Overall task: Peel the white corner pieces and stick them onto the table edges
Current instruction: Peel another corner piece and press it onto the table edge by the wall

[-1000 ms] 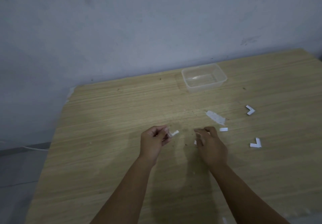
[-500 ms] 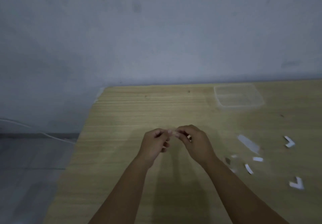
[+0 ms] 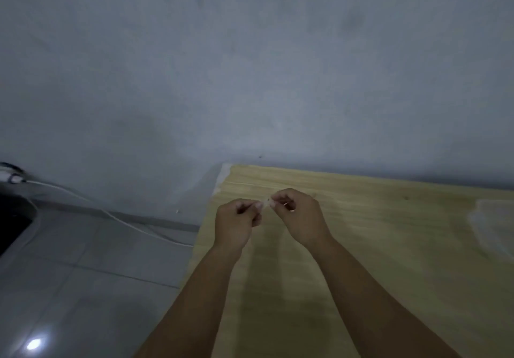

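Observation:
My left hand [image 3: 238, 222] and my right hand [image 3: 299, 217] meet above the wooden table [image 3: 375, 260], near its far left corner. Between their fingertips they pinch one small white corner piece [image 3: 266, 204], mostly hidden by the fingers and blurred. A white piece [image 3: 224, 174] is stuck on the far left table corner. The other loose pieces are out of view.
A clear plastic container [image 3: 492, 227] sits at the right edge of the view, blurred. The grey wall stands right behind the table. Left of the table lies tiled floor [image 3: 91, 274] with a white cable [image 3: 116, 218] and a dark object [image 3: 11, 218].
The view has swung left, so the loose pieces on the right have left the frame. My hands came together on the small piece and moved toward the far left corner.

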